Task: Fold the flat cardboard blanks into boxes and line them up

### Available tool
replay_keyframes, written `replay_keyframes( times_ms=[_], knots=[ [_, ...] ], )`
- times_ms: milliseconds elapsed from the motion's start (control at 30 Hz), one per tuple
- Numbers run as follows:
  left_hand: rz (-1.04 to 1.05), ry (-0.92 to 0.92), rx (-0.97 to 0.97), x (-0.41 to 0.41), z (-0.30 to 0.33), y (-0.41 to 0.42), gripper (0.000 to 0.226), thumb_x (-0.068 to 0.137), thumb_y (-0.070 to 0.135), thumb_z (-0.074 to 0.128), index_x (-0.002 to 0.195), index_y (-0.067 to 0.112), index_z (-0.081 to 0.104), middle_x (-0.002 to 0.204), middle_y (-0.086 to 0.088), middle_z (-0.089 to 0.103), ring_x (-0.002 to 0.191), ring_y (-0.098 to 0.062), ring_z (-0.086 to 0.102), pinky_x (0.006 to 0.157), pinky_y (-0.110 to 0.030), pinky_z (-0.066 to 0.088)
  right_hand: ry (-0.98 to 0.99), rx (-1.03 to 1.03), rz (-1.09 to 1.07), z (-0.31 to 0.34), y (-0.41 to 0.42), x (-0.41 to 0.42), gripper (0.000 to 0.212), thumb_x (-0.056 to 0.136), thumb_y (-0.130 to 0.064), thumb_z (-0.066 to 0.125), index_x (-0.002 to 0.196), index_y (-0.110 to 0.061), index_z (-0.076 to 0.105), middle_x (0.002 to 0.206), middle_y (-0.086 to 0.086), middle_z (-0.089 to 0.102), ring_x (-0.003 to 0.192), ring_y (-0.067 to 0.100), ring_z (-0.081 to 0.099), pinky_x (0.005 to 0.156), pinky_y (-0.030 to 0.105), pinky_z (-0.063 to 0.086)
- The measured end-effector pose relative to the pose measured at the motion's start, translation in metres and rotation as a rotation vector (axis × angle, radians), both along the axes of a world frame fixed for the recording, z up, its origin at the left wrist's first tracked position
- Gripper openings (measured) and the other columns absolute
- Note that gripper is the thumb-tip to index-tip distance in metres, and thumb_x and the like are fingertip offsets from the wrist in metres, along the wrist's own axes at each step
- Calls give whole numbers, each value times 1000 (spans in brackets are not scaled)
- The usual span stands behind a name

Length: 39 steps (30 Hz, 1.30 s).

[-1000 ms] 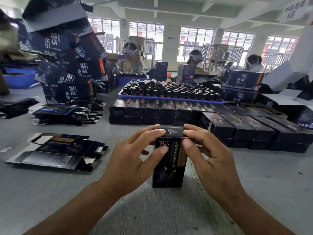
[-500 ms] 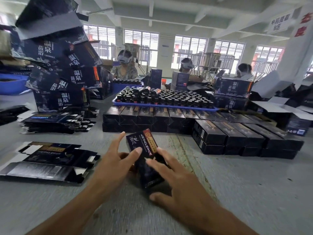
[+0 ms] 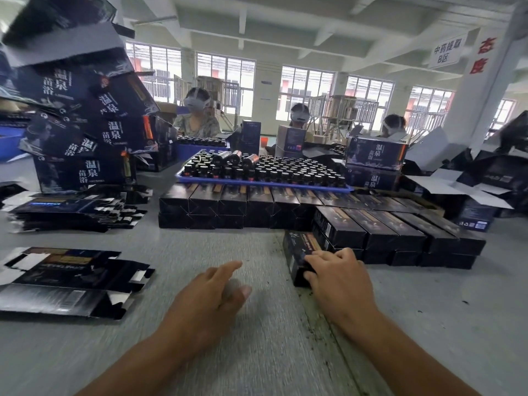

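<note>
A blue tray (image 3: 257, 182) at the far side of the table (image 3: 257, 338) is packed with small dark-capped bottles (image 3: 285, 170), a few lying on their sides on top. The folded box (image 3: 303, 252), dark with a gold strip along its upper face, lies flat on the table touching the left end of the near row of finished boxes (image 3: 400, 232). The right hand (image 3: 340, 275) grips its near end, fingers curled over the top. The left hand (image 3: 211, 292) hovers over bare table with nothing in it, fingers loose. Flat blanks (image 3: 65, 278) lie near the left edge, with grey tabletop open between them and the hands
</note>
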<state>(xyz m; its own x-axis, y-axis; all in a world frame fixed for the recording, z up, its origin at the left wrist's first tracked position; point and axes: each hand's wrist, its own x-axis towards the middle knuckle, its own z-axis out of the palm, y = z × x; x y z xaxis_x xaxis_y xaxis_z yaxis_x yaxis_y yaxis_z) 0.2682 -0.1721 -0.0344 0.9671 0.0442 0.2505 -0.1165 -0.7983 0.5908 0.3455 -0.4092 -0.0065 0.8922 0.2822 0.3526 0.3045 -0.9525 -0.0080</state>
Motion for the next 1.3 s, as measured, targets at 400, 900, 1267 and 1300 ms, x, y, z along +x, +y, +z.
replay_keyframes(
  times_ms=[400, 900, 1267, 1300],
  knots=[
    [5, -39, 71, 9, -10, 3, 50, 97, 66, 35, 140, 43, 46, 133, 25, 50, 118, 3, 41, 99, -24, 41, 61, -99, -109, 9, 15, 47, 24, 103, -12, 42, 124, -16, 52, 134, 2, 56, 100, 30, 65, 65, 37, 41],
    [-35, -8, 177, -5, 21, 18, 55, 97, 20, 52, 150, 29, 39, 152, 2, 41, 134, -21, 41, 109, -42, 41, 294, 161, 190, -15, 16, 3, 31, 95, -27, 61, 92, -56, 49, 114, -16, 66, 94, 10, 59, 82, 31, 48],
    [83, 597, 391, -36, 62, 123, 92, 83, 21, 75, 155, 43, 23, 165, 7, 17, 152, -26, 10, 121, -57, 19, 314, 301, 273, -35, 0, 17, 64, 79, -17, 79, 99, -71, 53, 109, -38, 56, 100, 15, 64, 93, 41, 50],
    [107, 608, 436, -36, 60, 126, 93, 84, 24, 76, 155, 45, 20, 166, 7, 14, 153, -28, 7, 122, -59, 15, 322, 309, 274, -36, -2, 18, 58, 79, -19, 79, 99, -68, 55, 111, -39, 54, 102, 14, 64, 94, 40, 49]
  ],
)
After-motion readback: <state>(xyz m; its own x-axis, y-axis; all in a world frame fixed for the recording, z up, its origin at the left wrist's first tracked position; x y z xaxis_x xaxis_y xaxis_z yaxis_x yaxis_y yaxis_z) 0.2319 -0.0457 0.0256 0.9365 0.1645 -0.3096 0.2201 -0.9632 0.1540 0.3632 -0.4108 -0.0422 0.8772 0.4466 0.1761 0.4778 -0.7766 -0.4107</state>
